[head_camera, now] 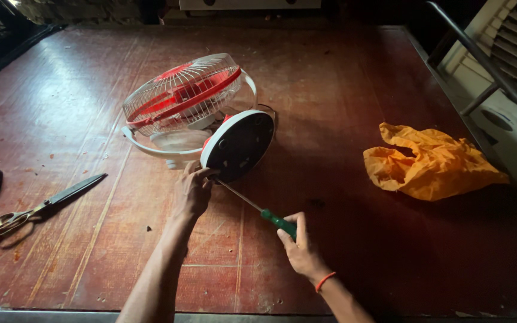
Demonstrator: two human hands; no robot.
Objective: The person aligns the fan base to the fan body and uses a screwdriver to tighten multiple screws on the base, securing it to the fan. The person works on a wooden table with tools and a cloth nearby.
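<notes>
Currently: a table fan [189,104] lies tipped on a worn red table [342,90], round base [238,145] facing the person.
Left hand [191,192] grips the lower rim of the base. Right hand [297,246] is clenched around the green handle of a screwdriver [257,207], whose tip meets the base underside. Scissors [43,205] lie well to the left; an orange plastic bag [431,162] lies to the right.

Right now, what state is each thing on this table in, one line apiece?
Table fan: lying tipped over, round base facing the camera.
Screwdriver: tip against the base.
Scissors: closed, lying flat.
Orange bag: crumpled.
Left hand: steadying the base rim.
Right hand: gripping the green handle.
</notes>
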